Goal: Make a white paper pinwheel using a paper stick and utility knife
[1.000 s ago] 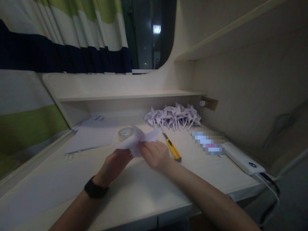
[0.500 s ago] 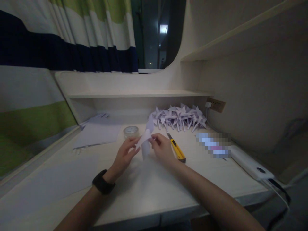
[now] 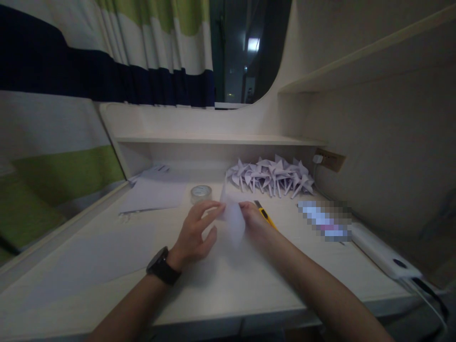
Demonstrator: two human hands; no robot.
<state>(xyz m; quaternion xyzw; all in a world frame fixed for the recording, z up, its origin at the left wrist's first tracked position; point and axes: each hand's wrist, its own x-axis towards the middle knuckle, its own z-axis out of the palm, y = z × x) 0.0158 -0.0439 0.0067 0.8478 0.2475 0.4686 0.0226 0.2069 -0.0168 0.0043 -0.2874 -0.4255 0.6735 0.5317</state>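
Note:
A white piece of paper (image 3: 234, 222) with curled or folded parts, blurred by motion, stands between my hands above the desk. My right hand (image 3: 257, 219) grips its right side, with the fingertips partly hidden behind it. On the other side, my left hand (image 3: 199, 230) touches the paper's left edge with outstretched fingers, its thumb spread away. A dark watch sits on my left wrist. A roll of clear tape (image 3: 201, 193) lies just beyond my left hand. Partly covered by my right hand is a yellow utility knife (image 3: 265, 214).
Several white paper pinwheels (image 3: 274, 173) are heaped at the back right. A paper stack (image 3: 156, 190) lies back left, with a flat sheet (image 3: 103, 256) nearer. A blurred-out item (image 3: 324, 221) and a white power strip (image 3: 381, 249) lie on the right. A shelf (image 3: 221, 140) overhangs the back.
The paper has turned between my hands. My left thumb has moved away from it, and my right hand has come round its right side. The view has shifted slightly left.

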